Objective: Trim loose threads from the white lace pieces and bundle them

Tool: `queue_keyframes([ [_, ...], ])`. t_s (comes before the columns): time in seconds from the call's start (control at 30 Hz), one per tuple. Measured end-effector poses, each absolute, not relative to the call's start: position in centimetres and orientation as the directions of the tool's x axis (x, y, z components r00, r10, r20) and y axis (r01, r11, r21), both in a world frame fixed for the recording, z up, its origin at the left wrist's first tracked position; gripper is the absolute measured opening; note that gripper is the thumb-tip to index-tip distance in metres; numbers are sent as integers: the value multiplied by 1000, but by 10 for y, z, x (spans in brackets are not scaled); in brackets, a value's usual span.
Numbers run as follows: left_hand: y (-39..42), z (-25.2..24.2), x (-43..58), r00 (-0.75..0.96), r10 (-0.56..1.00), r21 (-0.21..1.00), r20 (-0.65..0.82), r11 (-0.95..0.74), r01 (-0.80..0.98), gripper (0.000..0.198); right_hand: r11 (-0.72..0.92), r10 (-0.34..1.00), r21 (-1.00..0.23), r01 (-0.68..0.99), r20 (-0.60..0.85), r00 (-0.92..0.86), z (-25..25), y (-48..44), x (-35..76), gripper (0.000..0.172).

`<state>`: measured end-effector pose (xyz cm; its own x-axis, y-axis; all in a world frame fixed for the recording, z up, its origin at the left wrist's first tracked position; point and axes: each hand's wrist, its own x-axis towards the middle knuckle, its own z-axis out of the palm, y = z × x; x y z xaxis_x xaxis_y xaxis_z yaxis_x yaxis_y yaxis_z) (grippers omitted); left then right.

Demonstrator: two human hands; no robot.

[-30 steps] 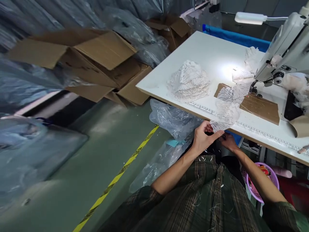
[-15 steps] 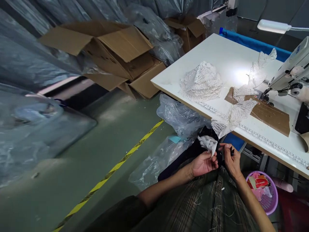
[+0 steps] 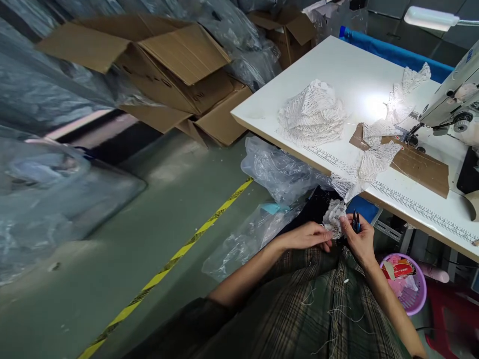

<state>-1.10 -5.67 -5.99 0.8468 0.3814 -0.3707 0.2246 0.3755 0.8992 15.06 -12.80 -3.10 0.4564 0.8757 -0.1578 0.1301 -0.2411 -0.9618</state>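
Observation:
Over my lap, at the table's front edge, my left hand (image 3: pixel 312 235) pinches the lower edge of a small white lace piece (image 3: pixel 334 218). My right hand (image 3: pixel 359 240) grips the same lace from the right between thumb and finger. Tucked in that hand are small thread snips (image 3: pixel 356 222), tips pointing up. Just above my hands, a strip of joined white lace pieces (image 3: pixel 377 162) hangs over the table edge and runs back past the sewing machine (image 3: pixel 451 99). To its left lies a heap of white lace (image 3: pixel 313 115).
The white table (image 3: pixel 258 107) carries a brown board (image 3: pixel 422 169) and a printed ruler along its front. A purple basket (image 3: pixel 419 294) of scraps stands below right. Open cardboard boxes (image 3: pixel 187 55) and plastic bags (image 3: pixel 277 169) lie left, beside yellow-black floor tape (image 3: pixel 179 254).
The small lace piece has turned upright and moved right, and my right hand now holds it too. My left hand has rolled palm down. The view has shifted slightly.

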Motion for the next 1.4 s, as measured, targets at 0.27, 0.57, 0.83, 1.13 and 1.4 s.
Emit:
queue_keyframes([
  [0.27, -2, -24, 14, 789, 607, 988, 98, -156, -2, 38, -169, 948, -956, 240, -91, 306, -14, -141, 151, 40],
  [0.57, -12, -30, 28, 839, 543, 981, -30, 176, -78, 47, -181, 965, -948, 263, -120, 231, -6, -140, 167, 39],
  [0.83, -18, -23, 3, 744, 650, 987, -155, 129, 94, 46, -136, 990, -871, 472, -107, 87, -8, -115, 176, 59],
  [1.13, -19, -17, -1, 738, 654, 986, -166, 96, 137, 45, -157, 980, -865, 476, -77, 183, -17, -106, 166, 56],
  [1.4, -15, -14, -1, 754, 626, 980, -200, 119, 161, 43, -93, 995, -842, 532, -59, 80, -15, -116, 166, 52],
])
